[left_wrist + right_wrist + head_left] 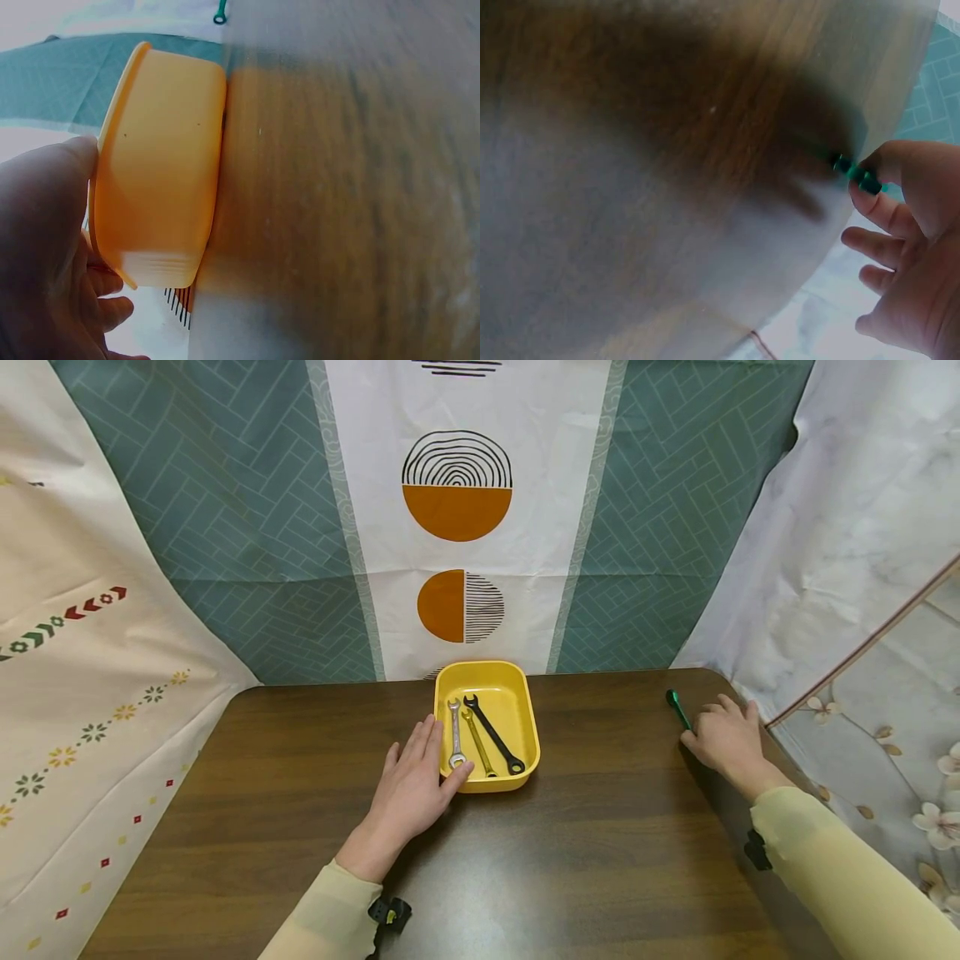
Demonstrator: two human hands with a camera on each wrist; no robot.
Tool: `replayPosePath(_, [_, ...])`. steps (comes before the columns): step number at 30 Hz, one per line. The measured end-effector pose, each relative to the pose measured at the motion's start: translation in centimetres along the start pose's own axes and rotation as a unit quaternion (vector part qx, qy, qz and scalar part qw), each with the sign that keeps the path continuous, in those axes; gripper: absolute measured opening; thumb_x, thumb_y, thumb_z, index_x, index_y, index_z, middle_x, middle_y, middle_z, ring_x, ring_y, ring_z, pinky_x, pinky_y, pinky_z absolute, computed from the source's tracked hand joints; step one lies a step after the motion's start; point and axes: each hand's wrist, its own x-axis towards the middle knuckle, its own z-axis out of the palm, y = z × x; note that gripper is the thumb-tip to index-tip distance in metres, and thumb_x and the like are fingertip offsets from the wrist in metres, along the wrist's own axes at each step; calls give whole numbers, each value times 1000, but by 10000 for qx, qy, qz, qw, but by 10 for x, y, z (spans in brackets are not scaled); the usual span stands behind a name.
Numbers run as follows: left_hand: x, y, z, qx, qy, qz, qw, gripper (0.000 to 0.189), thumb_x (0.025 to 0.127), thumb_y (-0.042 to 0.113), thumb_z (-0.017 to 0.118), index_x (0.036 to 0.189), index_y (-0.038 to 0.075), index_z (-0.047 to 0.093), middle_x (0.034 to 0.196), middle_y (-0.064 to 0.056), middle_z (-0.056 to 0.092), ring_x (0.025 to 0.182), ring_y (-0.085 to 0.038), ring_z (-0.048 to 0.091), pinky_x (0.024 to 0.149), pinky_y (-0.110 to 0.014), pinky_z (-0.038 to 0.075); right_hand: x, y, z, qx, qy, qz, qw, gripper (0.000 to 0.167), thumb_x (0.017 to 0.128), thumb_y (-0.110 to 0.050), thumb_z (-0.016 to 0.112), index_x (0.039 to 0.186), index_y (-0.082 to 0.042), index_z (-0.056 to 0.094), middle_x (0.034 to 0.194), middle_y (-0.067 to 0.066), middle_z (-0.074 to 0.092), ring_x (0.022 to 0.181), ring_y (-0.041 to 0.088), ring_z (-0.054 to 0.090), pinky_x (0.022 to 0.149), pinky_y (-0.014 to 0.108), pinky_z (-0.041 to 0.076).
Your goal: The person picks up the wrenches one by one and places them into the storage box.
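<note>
A yellow plastic tray (534,727) stands at the table's far edge. Inside lie a silver wrench (455,735), a gold wrench (478,745) and a longer black wrench (495,735). My left hand (411,781) rests against the tray's left side, fingers extended along the wall and thumb over the near rim; in the left wrist view the thumb touches the rim of the tray (161,165). At the far right, my right hand (726,737) pinches a green wrench (678,708) between thumb and index finger. The other fingers are loosely bent in the right wrist view, and part of the wrench (855,174) is hidden.
The brown wooden table (600,860) reaches back to a hanging teal and white patterned cloth (465,552). A marbled, flowered cloth (862,727) borders the right side close to my right hand. Another patterned cloth (112,693) hangs on the left.
</note>
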Motion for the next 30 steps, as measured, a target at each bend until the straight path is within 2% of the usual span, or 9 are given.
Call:
replayPosePath(4, [0, 0, 0, -20, -37, -21, 10000, 94, 111, 64, 53, 174, 0, 25, 182, -18, 20, 167, -38, 22, 130, -68, 21, 0, -3, 1, 24, 20, -85, 10000, 32, 105, -18, 59, 86, -2, 80, 145, 38, 61, 152, 63, 29, 120, 85, 7])
replayPosePath(10, [-1, 0, -1, -20, -21, -9, 10000, 94, 111, 64, 54, 174, -1, 26, 182, -18, 21, 167, -38, 22, 129, -68, 21, 1, -7, 1, 155, 102, -140, 9997, 34, 104, -16, 60, 74, -7, 74, 146, 38, 60, 152, 62, 30, 121, 84, 4])
replayPosePath(20, [-1, 0, 0, 4, 117, 44, 9999, 94, 110, 64, 56, 173, -1, 29, 181, -19, 25, 166, -39, 26, 128, -69, 23, 4, -16, 4, 348, 501, -257, 9978, 28, 101, -15, 62, 81, -3, 77, 146, 38, 61, 152, 60, 33, 122, 83, 9])
replayPosePath(30, [-1, 1, 0, 66, 38, 49, 10000, 94, 111, 64, 54, 173, -1, 27, 181, -19, 23, 166, -39, 25, 129, -69, 23, 5, -26, 1, 807, 496, -309, 9950, 32, 104, -16, 61, 77, -7, 76, 149, 37, 59, 153, 60, 31, 122, 84, 8])
